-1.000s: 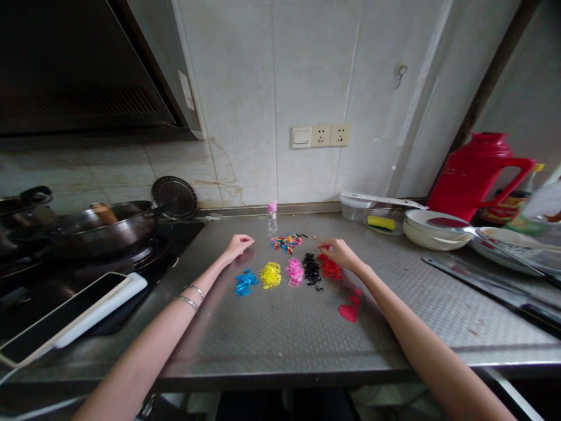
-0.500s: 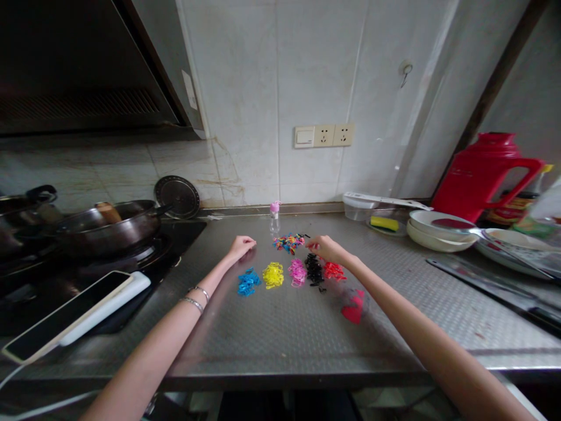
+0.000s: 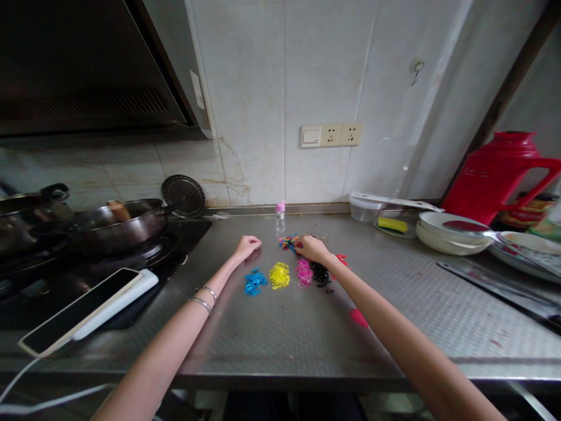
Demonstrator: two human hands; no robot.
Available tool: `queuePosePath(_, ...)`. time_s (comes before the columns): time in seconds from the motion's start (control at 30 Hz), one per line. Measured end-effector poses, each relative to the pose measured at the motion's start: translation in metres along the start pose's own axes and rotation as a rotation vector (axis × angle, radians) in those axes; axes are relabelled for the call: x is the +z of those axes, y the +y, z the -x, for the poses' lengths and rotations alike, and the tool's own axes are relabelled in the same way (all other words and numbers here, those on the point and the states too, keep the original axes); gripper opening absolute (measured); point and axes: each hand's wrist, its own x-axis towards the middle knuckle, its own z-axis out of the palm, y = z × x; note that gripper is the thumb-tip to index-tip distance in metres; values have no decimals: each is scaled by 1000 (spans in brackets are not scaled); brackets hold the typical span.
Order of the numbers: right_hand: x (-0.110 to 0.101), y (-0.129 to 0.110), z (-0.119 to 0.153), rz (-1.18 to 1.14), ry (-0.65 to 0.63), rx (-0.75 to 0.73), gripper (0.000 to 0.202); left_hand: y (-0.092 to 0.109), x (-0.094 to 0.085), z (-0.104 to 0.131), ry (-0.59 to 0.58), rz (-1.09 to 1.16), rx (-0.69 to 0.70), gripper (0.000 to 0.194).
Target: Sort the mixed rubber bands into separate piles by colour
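Observation:
My right hand (image 3: 312, 248) reaches over the mixed pile of coloured rubber bands (image 3: 287, 242), its fingers pinched together at the pile's right side. Whatever is between those fingertips is hidden. Resting on the counter left of the pile, my left hand (image 3: 248, 247) is closed, and its grasp is too small to make out. Sorted by colour in a row nearer me are blue bands (image 3: 255, 282), yellow bands (image 3: 279, 275), pink bands (image 3: 304, 273) and black bands (image 3: 321, 274). Red bands (image 3: 341, 259) are partly covered by my right wrist.
Behind the mixed pile stands a clear bottle with a pink cap (image 3: 280, 217). A phone (image 3: 79, 313) and pans (image 3: 118, 228) are on the left. Bowls (image 3: 451, 237), a yellow sponge (image 3: 392, 225), a knife (image 3: 495, 292) and a red thermos (image 3: 495, 175) are at right.
My right hand has moved left from near the red and black bands to the mixed pile, now covering part of it. The left hand keeps its place; the view has shifted slightly.

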Motion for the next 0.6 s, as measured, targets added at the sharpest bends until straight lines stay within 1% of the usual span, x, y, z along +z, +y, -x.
queuePosePath(0.2, 0, 0, 1, 11, 2, 26, 20, 1, 0, 1, -4, 13, 8, 15)
queuePosePath(0.33, -7, 1, 4, 1, 41, 59, 24, -1, 0, -1, 1, 10, 22, 15)
queuePosePath(0.43, -14, -3, 7, -14, 56, 71, 26, -1, 0, -2, 8, -11, 14, 16)
queuePosePath(0.5, -18, -12, 11, -34, 49, 32, 26, 0, 0, -2, 10, -30, 2, 17)
queuePosePath(0.6, -19, -35, 20, -83, 35, -96, 24, 2, 0, -1, 5, -42, 1, 16)
